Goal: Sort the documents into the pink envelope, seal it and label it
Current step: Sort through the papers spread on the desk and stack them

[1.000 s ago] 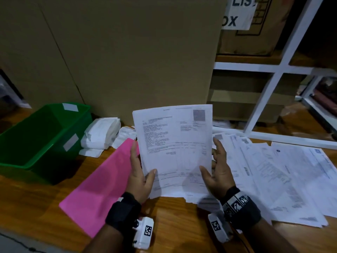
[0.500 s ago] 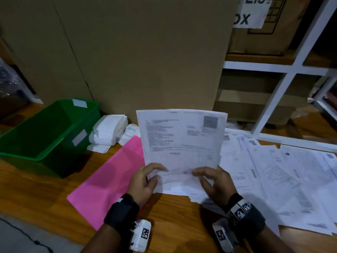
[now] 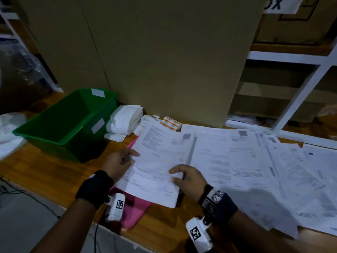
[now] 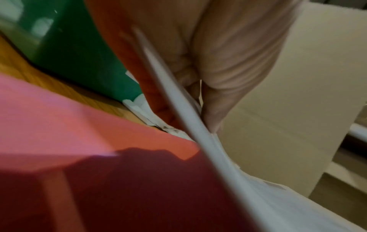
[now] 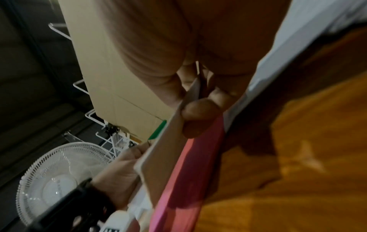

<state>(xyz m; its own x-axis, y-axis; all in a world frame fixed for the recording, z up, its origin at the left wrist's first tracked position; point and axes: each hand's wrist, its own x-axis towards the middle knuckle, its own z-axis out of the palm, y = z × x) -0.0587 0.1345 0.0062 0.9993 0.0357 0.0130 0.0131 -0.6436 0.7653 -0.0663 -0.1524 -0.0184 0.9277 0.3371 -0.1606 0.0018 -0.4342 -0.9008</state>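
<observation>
The left hand (image 3: 119, 162) pinches the left edge of a small stack of papers (image 3: 160, 161), thumb on top. The right hand (image 3: 189, 179) pinches the near right part of the same stack, fingers curled round its edge. The stack lies low and nearly flat over the pink envelope (image 3: 135, 209).

The envelope lies on the wooden table (image 3: 36, 170), right under the hands. Its long side runs from the near edge of the table up toward the green bin (image 3: 63, 125). Only its near end and a far tip show. The left hand is nearer to it. I cannot tell where its open end is.

More printed sheets (image 3: 273, 170) are spread out on the right.
</observation>
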